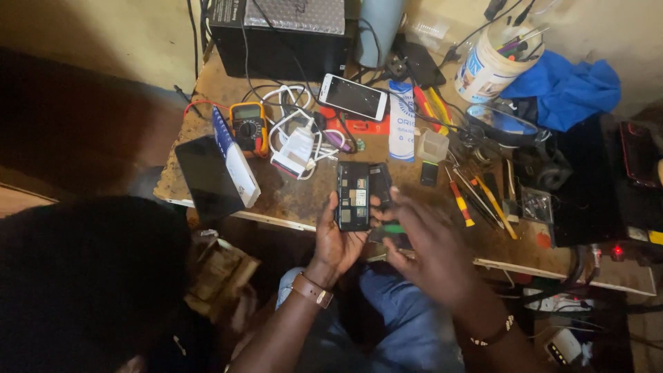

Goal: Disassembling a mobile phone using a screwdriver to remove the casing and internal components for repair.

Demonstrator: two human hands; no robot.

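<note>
Flat black opened phone point(353, 195), circuitry exposed.

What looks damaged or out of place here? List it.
The opened phone in the left hand has its back off, its insides bare. The right hand is blurred beside it. A white phone lies askew on tangled cables.

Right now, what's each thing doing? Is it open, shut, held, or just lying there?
Black opened phone with its insides showing: back cover off, upright, held in the left hand.
Right hand: blurred, holding a small green-tipped tool beside the phone.
White smartphone with dark glass: screen dark, lying flat.
Yellow multimeter: lying on the worn wooden bench.
White plastic tub: open, holding tools.
</note>
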